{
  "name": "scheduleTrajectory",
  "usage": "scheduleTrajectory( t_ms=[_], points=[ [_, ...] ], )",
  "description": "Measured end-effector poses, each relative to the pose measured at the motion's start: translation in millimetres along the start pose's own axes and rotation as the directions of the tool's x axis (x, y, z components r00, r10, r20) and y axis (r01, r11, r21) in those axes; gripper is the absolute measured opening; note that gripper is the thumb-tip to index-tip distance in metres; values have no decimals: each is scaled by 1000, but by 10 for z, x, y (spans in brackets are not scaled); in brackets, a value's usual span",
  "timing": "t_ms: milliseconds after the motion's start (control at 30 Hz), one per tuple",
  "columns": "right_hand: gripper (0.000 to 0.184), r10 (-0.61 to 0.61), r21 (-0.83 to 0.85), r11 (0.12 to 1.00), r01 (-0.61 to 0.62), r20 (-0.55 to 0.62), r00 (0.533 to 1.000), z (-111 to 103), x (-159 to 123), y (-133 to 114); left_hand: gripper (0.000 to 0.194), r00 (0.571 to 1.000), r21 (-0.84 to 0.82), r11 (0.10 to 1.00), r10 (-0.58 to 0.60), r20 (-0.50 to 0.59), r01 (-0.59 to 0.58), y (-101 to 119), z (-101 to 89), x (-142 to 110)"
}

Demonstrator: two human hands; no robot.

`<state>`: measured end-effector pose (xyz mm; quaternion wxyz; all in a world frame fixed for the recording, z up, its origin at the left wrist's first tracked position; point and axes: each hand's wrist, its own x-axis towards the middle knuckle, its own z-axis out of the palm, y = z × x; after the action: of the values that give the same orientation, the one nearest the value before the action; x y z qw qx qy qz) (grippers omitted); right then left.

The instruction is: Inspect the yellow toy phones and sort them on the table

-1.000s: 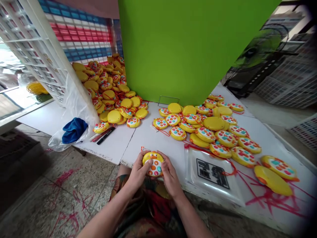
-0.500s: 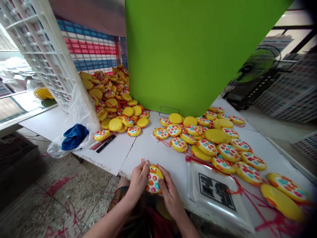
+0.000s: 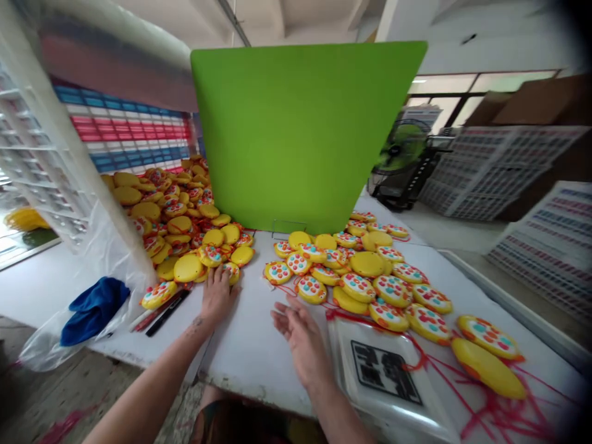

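My left hand reaches to the front of the left heap of yellow duck-shaped toys. Its fingers are stretched out and touch a dotted duck toy there, partly covering it. I see no firm hold on that toy. Above the white tabletop, my right hand is open, with fingers apart and slightly curled and nothing in them. It is nearest to the right group of duck toys, whose white faces carry red, orange and blue dots.
A green board stands upright behind the toys. To the right lies a clear case with a black-printed panel and red cords. A blue cloth, a black marker and a white plastic crate are at the left.
The duck toy held between both hands is out of them. My left hand has moved forward and left to the heap; my right hand has moved forward and opened. The view has tilted up.
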<state>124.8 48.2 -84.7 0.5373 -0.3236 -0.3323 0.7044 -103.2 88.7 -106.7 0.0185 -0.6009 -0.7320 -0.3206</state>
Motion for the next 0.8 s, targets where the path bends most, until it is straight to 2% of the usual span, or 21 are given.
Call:
scheduleTrajectory(
  t_ms=[100, 233, 333, 467, 533, 633, 733, 800],
  points=[
    [41, 55, -186, 981, -52, 11, 998, 101, 148, 115, 35, 1000, 14, 1000, -6, 12, 6, -8, 109, -30],
    [53, 81, -347, 937, -49, 78, 994, 183, 399, 232, 36, 996, -226, 971, -86, -4, 83, 219, 62, -248],
    [56, 73, -390, 921, -14, 137, 988, 156, 549, 321, 28, 995, -425, 902, -92, -23, 74, 465, 54, -532],
    [51, 7, -365, 930, 46, 143, 990, 33, 616, 415, 26, 996, -552, 832, -82, -29, 53, 644, 88, -838],
    [49, 8, -303, 952, 29, 118, 993, -14, 603, 419, 33, 984, -649, 750, -176, -12, 127, 660, 60, -885],
    [45, 18, -275, 961, 17, 125, 992, -26, 562, 370, 39, 940, -762, 576, -318, 127, 298, 636, -31, -862],
    [42, 84, -327, 945, -5, 226, 971, -1, 509, 303, 47, 909, -816, 426, -316, 270, 391, 599, -101, -829],
    [41, 96, -348, 938, -2, 251, 963, 15, 469, 280, 52, 897, -844, 336, -299, 325, 418, 575, -112, -831]
  ],
)
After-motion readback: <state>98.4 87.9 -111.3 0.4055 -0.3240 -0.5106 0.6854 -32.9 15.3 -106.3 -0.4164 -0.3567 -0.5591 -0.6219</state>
